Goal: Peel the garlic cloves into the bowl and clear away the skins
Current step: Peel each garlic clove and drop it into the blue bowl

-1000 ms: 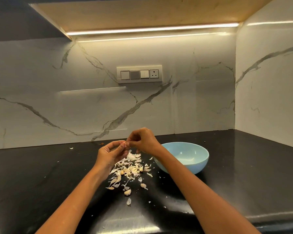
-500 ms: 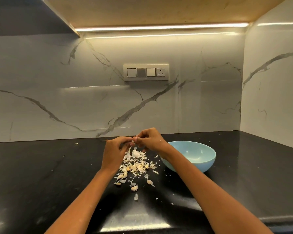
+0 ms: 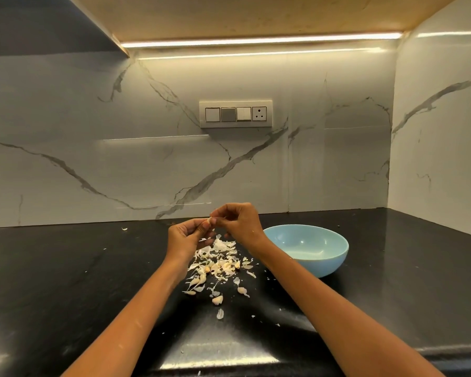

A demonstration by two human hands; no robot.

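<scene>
Still mid-job: left hand (image 3: 186,235) and right hand (image 3: 238,223) pinching one garlic clove (image 3: 209,220) above the skins (image 3: 220,257), more cloves (image 3: 217,299) on the black counter (image 3: 65,281), blue bowl (image 3: 321,268) looking empty, skins not cleared.

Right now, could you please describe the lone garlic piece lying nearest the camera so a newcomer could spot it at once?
Start at the light blue bowl on the black counter, then move left to the pile of garlic skins below the hands. From the pile, come toward the camera past a plump clove to the pale sliver: it lies alone, flat and nearest.
</scene>
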